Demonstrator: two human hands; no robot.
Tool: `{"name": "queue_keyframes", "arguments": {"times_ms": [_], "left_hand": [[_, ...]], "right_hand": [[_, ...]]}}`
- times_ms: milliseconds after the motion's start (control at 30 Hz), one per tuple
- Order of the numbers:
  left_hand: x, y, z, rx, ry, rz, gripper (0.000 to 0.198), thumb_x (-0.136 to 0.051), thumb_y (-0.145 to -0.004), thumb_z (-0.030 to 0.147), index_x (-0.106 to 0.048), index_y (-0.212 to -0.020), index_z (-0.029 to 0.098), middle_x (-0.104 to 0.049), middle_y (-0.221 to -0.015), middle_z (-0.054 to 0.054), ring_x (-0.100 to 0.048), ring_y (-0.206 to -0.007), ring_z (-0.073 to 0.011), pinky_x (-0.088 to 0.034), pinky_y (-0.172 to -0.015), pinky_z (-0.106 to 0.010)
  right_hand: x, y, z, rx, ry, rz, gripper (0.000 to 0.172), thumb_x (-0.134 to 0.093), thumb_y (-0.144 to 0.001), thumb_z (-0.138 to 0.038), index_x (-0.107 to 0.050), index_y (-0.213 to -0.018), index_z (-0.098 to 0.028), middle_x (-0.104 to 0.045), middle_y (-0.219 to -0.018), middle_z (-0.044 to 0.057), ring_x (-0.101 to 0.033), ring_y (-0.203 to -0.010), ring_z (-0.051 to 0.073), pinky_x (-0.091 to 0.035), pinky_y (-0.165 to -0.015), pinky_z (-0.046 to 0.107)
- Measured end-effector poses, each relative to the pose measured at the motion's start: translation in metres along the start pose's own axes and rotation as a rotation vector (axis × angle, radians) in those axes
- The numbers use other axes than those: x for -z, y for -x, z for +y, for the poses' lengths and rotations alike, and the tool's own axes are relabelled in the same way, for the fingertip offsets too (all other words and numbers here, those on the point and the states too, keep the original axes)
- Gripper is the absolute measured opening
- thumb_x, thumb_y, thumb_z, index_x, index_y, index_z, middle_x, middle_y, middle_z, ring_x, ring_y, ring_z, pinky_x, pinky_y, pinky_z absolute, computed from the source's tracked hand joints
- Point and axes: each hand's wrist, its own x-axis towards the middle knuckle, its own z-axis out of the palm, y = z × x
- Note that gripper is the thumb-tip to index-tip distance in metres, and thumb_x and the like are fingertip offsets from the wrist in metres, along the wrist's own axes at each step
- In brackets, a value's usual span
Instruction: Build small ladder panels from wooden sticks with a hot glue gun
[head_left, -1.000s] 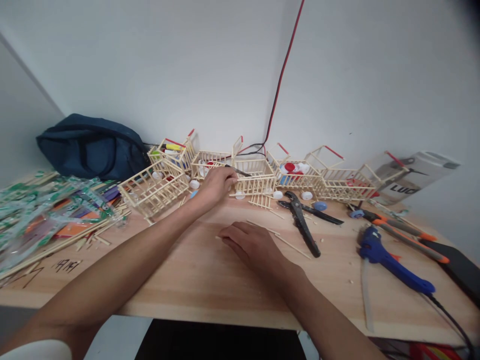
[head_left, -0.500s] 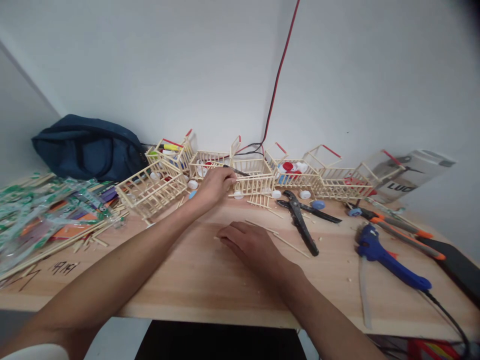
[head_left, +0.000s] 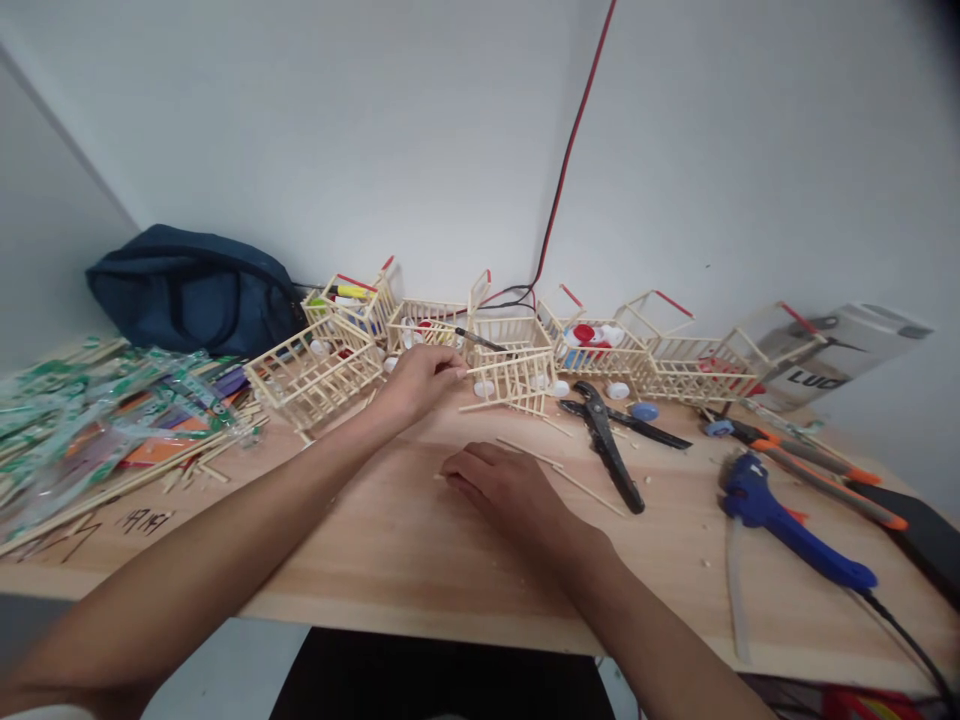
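Note:
My left hand [head_left: 431, 380] pinches the left end of a ladder-like panel of thin wooden sticks [head_left: 514, 380], in front of the row of stick carts. Closer to me, my right hand [head_left: 506, 485] rests low over the tabletop, fingers pressed together. A tiny pale stick end [head_left: 439, 477] shows at its fingertips; the rest is hidden. Behind the panel stands a small stick cart [head_left: 510, 330], and a dark pen-like tool [head_left: 480, 340] lies across its left side. Loose thin sticks [head_left: 592, 490] lie right of my right hand.
Black pliers [head_left: 611, 450], a blue glue gun [head_left: 795, 530] and orange-handled pliers [head_left: 832, 470] lie on the right. A stick basket [head_left: 315, 375], a dark blue bag [head_left: 195, 290] and plastic-wrapped stick bundles [head_left: 165, 410] occupy the left. More carts with red handles [head_left: 697, 365] line the wall.
My left hand has come down and toward me with the stick panel, away from the cart behind. My right hand stays in nearly the same place. The view has shifted slightly.

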Motion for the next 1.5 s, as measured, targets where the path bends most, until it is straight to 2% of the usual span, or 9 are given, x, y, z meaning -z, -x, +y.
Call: {"name": "queue_keyframes", "arguments": {"times_ms": [100,200,300,433,533,633,867,1167,1500], "left_hand": [[0.003,0.012,-0.002,0.146,0.203,-0.005,0.012,-0.064,-0.076,0.024,-0.068,-0.071,0.015,-0.055,-0.056,0.004,-0.044,-0.051,-0.0092,-0.032,-0.054,-0.023],[0.006,0.026,-0.006,0.302,0.416,-0.003,0.019,-0.07,-0.074,0.033,-0.07,-0.077,0.014,-0.054,-0.055,0.004,-0.041,-0.048,-0.0076,-0.032,-0.051,-0.022],[0.006,0.041,-0.008,0.416,0.596,-0.007,0.029,-0.079,-0.067,0.038,-0.07,-0.077,0.012,-0.056,-0.058,0.002,-0.045,-0.05,-0.0069,-0.034,-0.052,-0.021],[0.0,0.058,-0.004,0.51,0.79,0.028,0.034,-0.086,-0.058,0.035,-0.069,-0.074,0.01,-0.059,-0.062,0.001,-0.046,-0.051,-0.0055,-0.034,-0.052,-0.02],[-0.008,0.069,0.003,0.533,0.891,0.047,0.034,-0.087,-0.057,0.034,-0.069,-0.073,0.01,-0.059,-0.063,0.0,-0.047,-0.053,-0.0057,-0.033,-0.051,-0.02],[-0.016,0.078,0.008,0.563,0.942,0.008,0.034,-0.086,-0.059,0.034,-0.068,-0.075,0.01,-0.059,-0.067,0.0,-0.049,-0.056,-0.0063,-0.035,-0.052,-0.02],[-0.026,0.088,0.012,0.627,1.006,-0.046,0.032,-0.085,-0.064,0.031,-0.067,-0.081,0.011,-0.062,-0.07,0.0,-0.053,-0.059,-0.0072,-0.038,-0.055,-0.02],[-0.028,0.089,0.014,0.571,0.946,-0.054,0.025,-0.081,-0.068,0.031,-0.066,-0.076,0.012,-0.064,-0.069,-0.001,-0.053,-0.058,-0.0073,-0.04,-0.057,-0.022],[-0.026,0.089,0.016,0.524,0.909,-0.067,0.022,-0.078,-0.072,0.031,-0.066,-0.075,0.012,-0.065,-0.069,-0.001,-0.053,-0.057,-0.0074,-0.04,-0.058,-0.022]], "right_hand": [[0.002,0.0,-0.002,-0.034,-0.052,-0.002,0.017,-0.048,-0.097,-0.019,-0.065,-0.097,-0.019,-0.069,-0.093,0.004,-0.064,-0.083,0.016,-0.047,-0.074,0.027],[0.004,0.0,-0.003,-0.052,-0.105,0.06,0.019,-0.047,-0.098,-0.022,-0.066,-0.098,-0.018,-0.068,-0.094,0.006,-0.065,-0.081,0.015,-0.048,-0.072,0.025],[0.005,0.002,-0.001,-0.058,-0.115,0.203,0.017,-0.05,-0.097,-0.023,-0.066,-0.097,-0.019,-0.069,-0.092,0.005,-0.066,-0.081,0.014,-0.048,-0.071,0.025],[0.01,0.003,0.005,-0.116,-0.021,0.471,0.012,-0.055,-0.095,-0.022,-0.066,-0.093,-0.02,-0.069,-0.088,0.004,-0.063,-0.085,0.016,-0.048,-0.078,0.028],[0.013,0.003,0.008,-0.12,0.097,0.57,0.008,-0.059,-0.093,-0.022,-0.067,-0.091,-0.02,-0.07,-0.085,0.004,-0.06,-0.084,0.018,-0.046,-0.08,0.032],[0.014,0.002,0.009,-0.1,0.167,0.573,0.009,-0.06,-0.092,-0.022,-0.068,-0.089,-0.02,-0.069,-0.086,0.005,-0.058,-0.085,0.019,-0.045,-0.08,0.033],[0.012,0.003,0.008,-0.169,0.284,0.514,0.017,-0.057,-0.094,-0.028,-0.07,-0.086,-0.021,-0.067,-0.082,0.004,-0.054,-0.083,0.02,-0.038,-0.078,0.036],[0.015,0.0,0.002,-0.152,0.345,0.46,0.02,-0.055,-0.096,-0.03,-0.069,-0.084,-0.022,-0.069,-0.082,0.004,-0.052,-0.083,0.021,-0.032,-0.076,0.036],[0.012,0.0,0.002,-0.14,0.415,0.45,0.012,-0.06,-0.093,-0.025,-0.07,-0.085,-0.023,-0.069,-0.087,0.004,-0.052,-0.087,0.022,-0.03,-0.076,0.036]]}}
